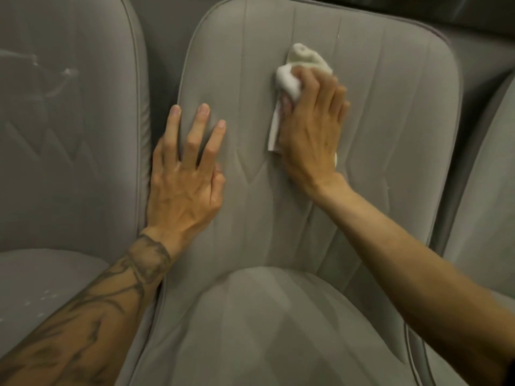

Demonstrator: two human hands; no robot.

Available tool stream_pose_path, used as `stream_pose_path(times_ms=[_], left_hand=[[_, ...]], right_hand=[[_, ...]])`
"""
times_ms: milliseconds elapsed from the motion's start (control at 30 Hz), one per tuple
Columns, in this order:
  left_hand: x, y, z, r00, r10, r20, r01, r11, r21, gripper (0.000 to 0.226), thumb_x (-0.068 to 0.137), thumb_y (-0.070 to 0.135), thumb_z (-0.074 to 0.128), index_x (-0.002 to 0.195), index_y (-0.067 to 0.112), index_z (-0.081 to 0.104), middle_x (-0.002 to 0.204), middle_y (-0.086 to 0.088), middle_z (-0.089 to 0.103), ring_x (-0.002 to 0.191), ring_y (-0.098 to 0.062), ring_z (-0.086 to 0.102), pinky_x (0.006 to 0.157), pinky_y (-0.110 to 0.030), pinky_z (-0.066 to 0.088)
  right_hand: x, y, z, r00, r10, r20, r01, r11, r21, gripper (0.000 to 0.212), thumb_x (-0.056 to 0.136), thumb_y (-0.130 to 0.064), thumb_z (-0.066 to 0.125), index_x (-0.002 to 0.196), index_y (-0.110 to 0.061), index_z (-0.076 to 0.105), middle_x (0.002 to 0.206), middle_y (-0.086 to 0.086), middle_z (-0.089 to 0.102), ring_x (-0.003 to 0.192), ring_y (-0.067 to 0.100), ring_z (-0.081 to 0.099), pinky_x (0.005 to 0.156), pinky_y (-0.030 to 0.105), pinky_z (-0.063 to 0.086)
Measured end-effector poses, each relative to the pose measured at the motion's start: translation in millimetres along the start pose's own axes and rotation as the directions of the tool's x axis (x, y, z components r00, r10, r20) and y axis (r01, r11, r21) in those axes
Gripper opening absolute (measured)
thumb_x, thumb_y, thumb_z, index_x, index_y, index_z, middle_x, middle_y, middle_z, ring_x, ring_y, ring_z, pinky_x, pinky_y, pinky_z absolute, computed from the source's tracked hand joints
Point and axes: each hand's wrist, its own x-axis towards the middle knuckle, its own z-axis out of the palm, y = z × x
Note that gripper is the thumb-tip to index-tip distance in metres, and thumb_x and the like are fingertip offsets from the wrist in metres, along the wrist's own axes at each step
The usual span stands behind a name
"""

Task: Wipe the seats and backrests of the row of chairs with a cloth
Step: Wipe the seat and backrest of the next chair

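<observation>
3 grey chairs in shot, side by side, and the middle one fills most of it. Its backrest is the biggest thing here, tall, with stitched channels running top to bottom. Its seat sits below, nearest the camera. The left chair has pale smears on its backrest, and the right chair is just a sliver at the edge.

Left hand is flat and open with its fingers spread, resting on the left edge of the middle backrest. Looks like it's just bracing. Right hand has its fingers curled over the white cloth and holds it bunched against the upper middle of that backrest. The cloth pokes out above the fingertips and down the thumb side.

Most of the backrest lies below the cloth, so I'd guess the next stroke runs along the channels, down toward the seat. The seat itself probably comes after.
</observation>
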Motion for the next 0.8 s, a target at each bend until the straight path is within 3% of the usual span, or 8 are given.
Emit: stream_pose_path(times_ms=[133,200,333,500,567,633,700,800], left_hand=[[-0.7,-1.4,0.5,1.000,0.000,-0.005,0.000,1.000,-0.009,0.074,0.094,0.022,0.048,0.165,0.023,0.026,0.176,-0.003,0.015,0.162,-0.039,0.009,0.117,-0.058,0.036],[-0.8,-0.6,-0.7,1.000,-0.002,-0.006,0.002,1.000,-0.008,0.075,0.094,0.022,0.048,0.165,0.023,0.026,0.176,-0.003,0.015,0.162,-0.039,0.009,0.117,-0.059,0.036],[-0.4,-0.3,-0.5,1.000,0.003,-0.009,-0.004,1.000,-0.008,0.075,0.094,0.021,0.049,0.165,0.022,0.026,0.176,-0.004,0.015,0.162,-0.040,0.010,0.119,-0.058,0.035],[-1.5,-1.8,-0.5,1.000,0.003,-0.009,-0.003,1.000,-0.027,0.072,0.096,0.021,0.048,0.165,0.022,0.026,0.175,-0.005,0.016,0.162,-0.041,0.010,0.120,-0.059,0.033],[-1.3,-1.9,0.3,1.000,0.011,-0.014,-0.012,1.000,-0.022,0.072,0.096,0.021,0.046,0.165,0.022,0.025,0.176,-0.005,0.015,0.162,-0.041,0.009,0.120,-0.059,0.033],[-2.0,-2.4,2.6,1.000,0.013,-0.020,-0.013,1.000,-0.008,0.071,0.097,0.021,0.045,0.165,0.022,0.024,0.176,-0.004,0.014,0.162,-0.040,0.008,0.118,-0.058,0.034],[-2.6,-2.6,4.6,0.999,0.008,-0.032,-0.008,1.000,-0.001,0.071,0.098,0.022,0.044,0.166,0.023,0.023,0.176,-0.003,0.013,0.162,-0.039,0.008,0.117,-0.058,0.034],[-2.3,-3.4,6.2,0.999,0.013,-0.043,-0.014,1.000,-0.007,0.071,0.098,0.023,0.044,0.166,0.025,0.023,0.176,-0.001,0.011,0.162,-0.038,0.007,0.117,-0.057,0.033]], right_hand=[[-68.0,-15.4,-21.7,0.952,-0.146,0.269,0.125,0.988,0.095,0.034,0.101,-0.027,0.054,0.130,-0.010,0.060,0.130,0.014,0.059,0.102,0.033,0.053,0.087,0.042,0.037],[-46.1,-6.3,-19.1,0.958,-0.158,0.239,0.146,0.987,0.067,0.033,0.101,-0.029,0.052,0.128,-0.013,0.060,0.128,0.011,0.059,0.102,0.031,0.051,0.086,0.041,0.036],[-7.3,-18.5,-2.0,0.999,0.031,0.039,-0.032,0.999,0.014,0.033,0.102,-0.034,0.047,0.127,-0.017,0.059,0.126,0.010,0.059,0.102,0.029,0.049,0.085,0.041,0.038],[-78.1,-15.1,-29.2,0.923,-0.186,0.336,0.152,0.980,0.126,0.033,0.100,-0.026,0.058,0.128,-0.011,0.063,0.130,0.012,0.061,0.104,0.034,0.056,0.089,0.041,0.039],[-41.5,-0.5,-20.1,0.959,-0.153,0.238,0.145,0.988,0.051,0.032,0.098,-0.024,0.058,0.127,-0.011,0.062,0.125,0.014,0.061,0.103,0.032,0.052,0.088,0.041,0.039],[2.6,7.0,-9.0,0.999,-0.007,0.046,0.008,1.000,-0.025,0.031,0.099,-0.027,0.054,0.125,-0.012,0.061,0.121,0.013,0.061,0.101,0.031,0.051,0.085,0.041,0.039],[7.1,-0.1,-5.7,0.996,0.086,-0.035,-0.086,0.996,-0.007,0.033,0.098,-0.028,0.054,0.126,-0.011,0.061,0.124,0.014,0.061,0.102,0.033,0.053,0.085,0.042,0.040],[-56.9,-21.7,-16.6,0.981,-0.042,0.191,0.027,0.997,0.077,0.038,0.098,-0.023,0.058,0.132,-0.008,0.060,0.131,0.018,0.059,0.106,0.038,0.057,0.090,0.045,0.042]])
